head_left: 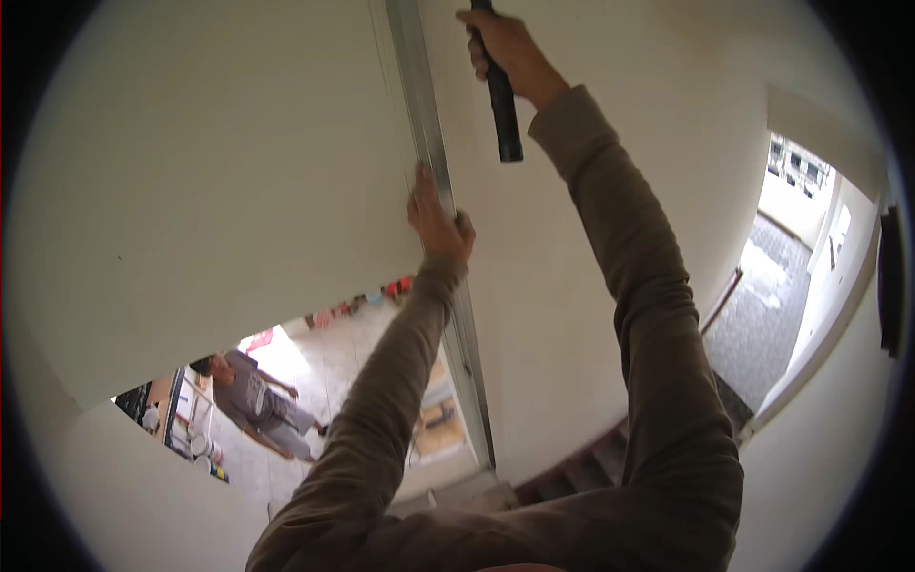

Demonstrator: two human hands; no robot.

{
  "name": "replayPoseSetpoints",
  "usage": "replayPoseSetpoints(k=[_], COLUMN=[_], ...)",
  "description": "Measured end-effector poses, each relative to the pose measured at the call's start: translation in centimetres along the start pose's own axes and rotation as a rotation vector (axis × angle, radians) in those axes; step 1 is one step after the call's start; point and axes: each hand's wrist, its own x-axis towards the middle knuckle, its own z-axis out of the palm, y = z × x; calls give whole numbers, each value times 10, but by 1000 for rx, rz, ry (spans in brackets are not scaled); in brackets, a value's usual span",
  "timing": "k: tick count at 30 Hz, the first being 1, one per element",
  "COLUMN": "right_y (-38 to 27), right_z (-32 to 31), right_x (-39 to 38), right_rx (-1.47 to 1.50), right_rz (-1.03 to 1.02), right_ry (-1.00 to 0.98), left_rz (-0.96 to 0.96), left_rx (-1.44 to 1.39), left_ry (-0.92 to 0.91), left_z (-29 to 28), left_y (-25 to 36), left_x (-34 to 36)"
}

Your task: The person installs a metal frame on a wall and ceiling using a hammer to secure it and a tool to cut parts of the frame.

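Note:
Raised at the top of the view, my right hand (pixel 515 52) is closed round the black grip of a hand tool (pixel 506 133). The tool's upper end runs out of the picture, so its kind does not show. Lower and to the left, my left hand (pixel 441 224) rests against a long metal profile (pixel 419 91), fingers stretched upward along it and thumb out to the side. This profile runs from the top edge down past my left forearm, between a pale panel (pixel 219 191) on the left and a pale wall (pixel 553 286) on the right.
Far below at the left, a person (pixel 253 400) stands on a tiled floor (pixel 348 348) near several buckets (pixel 203 446). Dark stairs (pixel 581 472) lie below my right arm. At the right, a doorway opens onto grey paving (pixel 762 305).

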Motion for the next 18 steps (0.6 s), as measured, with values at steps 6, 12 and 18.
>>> replayPoseSetpoints(k=[6,12,18], right_y=[63,209,254], right_z=[-51,-127,-127], right_x=[-187,-389,-553], right_rx=[-40,-152,-204], right_rz=[109,738,1337], right_ry=[187,326,366], left_rz=[-32,-266,-582], left_rx=[161,257,238], left_ry=[-28,-177,-283], left_z=[34,46,32], left_y=[-26,0,36], left_x=[2,-83,-179])
